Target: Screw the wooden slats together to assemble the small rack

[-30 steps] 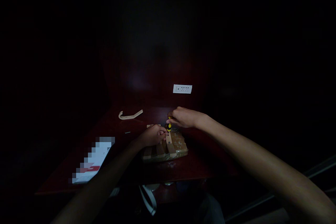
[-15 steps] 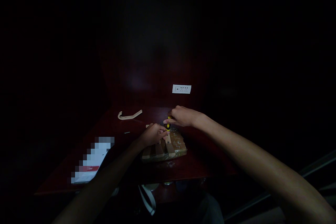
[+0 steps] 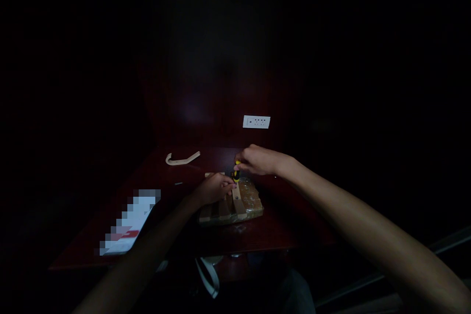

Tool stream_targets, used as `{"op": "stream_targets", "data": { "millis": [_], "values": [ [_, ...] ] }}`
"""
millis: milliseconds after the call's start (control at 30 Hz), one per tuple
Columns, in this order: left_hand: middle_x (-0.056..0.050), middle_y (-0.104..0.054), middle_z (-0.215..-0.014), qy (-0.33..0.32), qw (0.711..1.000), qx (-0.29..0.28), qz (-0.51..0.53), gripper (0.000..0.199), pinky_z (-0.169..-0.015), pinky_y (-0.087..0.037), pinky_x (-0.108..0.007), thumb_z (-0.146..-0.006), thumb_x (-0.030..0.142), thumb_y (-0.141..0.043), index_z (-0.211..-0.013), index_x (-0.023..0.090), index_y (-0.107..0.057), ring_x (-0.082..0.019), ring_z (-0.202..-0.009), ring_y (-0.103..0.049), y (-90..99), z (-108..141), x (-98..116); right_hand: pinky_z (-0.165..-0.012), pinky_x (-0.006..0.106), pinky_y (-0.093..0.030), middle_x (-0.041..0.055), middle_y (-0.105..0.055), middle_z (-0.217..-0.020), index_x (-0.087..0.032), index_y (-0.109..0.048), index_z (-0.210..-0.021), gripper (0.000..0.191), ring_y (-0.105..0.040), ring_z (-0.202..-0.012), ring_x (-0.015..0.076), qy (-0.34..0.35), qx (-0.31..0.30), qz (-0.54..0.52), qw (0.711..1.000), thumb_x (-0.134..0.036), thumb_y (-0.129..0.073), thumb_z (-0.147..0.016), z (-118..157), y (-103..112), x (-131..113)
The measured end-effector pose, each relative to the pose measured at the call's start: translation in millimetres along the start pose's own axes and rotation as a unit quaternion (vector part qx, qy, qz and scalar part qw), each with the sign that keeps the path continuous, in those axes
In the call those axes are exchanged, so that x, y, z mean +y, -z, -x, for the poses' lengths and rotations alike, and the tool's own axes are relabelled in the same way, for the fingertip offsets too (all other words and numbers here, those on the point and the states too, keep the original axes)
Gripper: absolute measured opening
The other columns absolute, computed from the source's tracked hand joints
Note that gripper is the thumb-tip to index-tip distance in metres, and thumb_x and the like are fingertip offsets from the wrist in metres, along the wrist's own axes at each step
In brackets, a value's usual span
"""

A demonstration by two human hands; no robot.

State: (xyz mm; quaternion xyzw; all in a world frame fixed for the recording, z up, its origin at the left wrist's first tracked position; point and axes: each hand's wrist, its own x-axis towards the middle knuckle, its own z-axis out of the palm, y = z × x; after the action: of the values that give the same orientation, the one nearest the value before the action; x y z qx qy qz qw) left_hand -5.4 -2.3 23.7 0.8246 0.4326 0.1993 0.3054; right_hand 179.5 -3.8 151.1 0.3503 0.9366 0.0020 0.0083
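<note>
My right hand point(image 3: 255, 159) is closed round the top of a small yellow and black screwdriver point(image 3: 236, 175), which stands nearly upright, tip down. My left hand point(image 3: 217, 188) has its fingers pinched together at the lower end of the screwdriver, over a pale wooden strip point(image 3: 238, 202). What those fingers grip is hidden. The strip lies with other wooden pieces on a brown slab point(image 3: 252, 197) that looks wrapped in clear film. A dark round spot, perhaps a screw head, shows on the strip just below the left fingertips.
A hooked wooden piece point(image 3: 182, 161) lies at the back left of the dark red table point(image 3: 172, 221). Nearer me is a small thin metallic piece point(image 3: 178, 184). Blurred-out white paper or a screen point(image 3: 128, 225) lies front left. A white socket plate point(image 3: 256, 121) sits on the back wall.
My right hand has shifted slightly up and right, and its grip has changed so that more of the screwdriver handle shows. The left hand stays at the strip. The view has moved a little.
</note>
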Motion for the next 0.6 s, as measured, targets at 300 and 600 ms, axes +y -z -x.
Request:
{"op": "stream_targets", "data": {
  "millis": [300, 600],
  "values": [
    [-0.001, -0.073, -0.086, -0.042, 0.991, 0.046, -0.116, 0.029, -0.066, -0.042, -0.022, -0.082, 0.020, -0.049, -0.096, 0.023, -0.074, -0.016, -0.077, -0.065, 7.5, 16, 11, -0.055, 0.025, -0.033, 0.0073, -0.066, -0.071, -0.013, -0.070, -0.090, 0.033, -0.054, -0.059, 0.0130, -0.018, 0.010, -0.006, 1.000, -0.038, -0.049, -0.093, 3, -3, 2],
    [0.001, -0.066, -0.118, -0.116, 0.982, 0.039, -0.147, 0.029, -0.096, -0.040, -0.026, -0.086, 0.019, -0.048, -0.102, 0.026, -0.071, -0.017, -0.109, -0.059, 11.8, 20, 8, -0.059, 0.025, -0.035, 0.0104, -0.068, -0.077, -0.013, -0.071, -0.090, 0.043, -0.059, -0.065, 0.0152, -0.048, 0.020, 0.019, 0.998, -0.049, -0.046, -0.094, 1, -6, 0]
  ]
}}
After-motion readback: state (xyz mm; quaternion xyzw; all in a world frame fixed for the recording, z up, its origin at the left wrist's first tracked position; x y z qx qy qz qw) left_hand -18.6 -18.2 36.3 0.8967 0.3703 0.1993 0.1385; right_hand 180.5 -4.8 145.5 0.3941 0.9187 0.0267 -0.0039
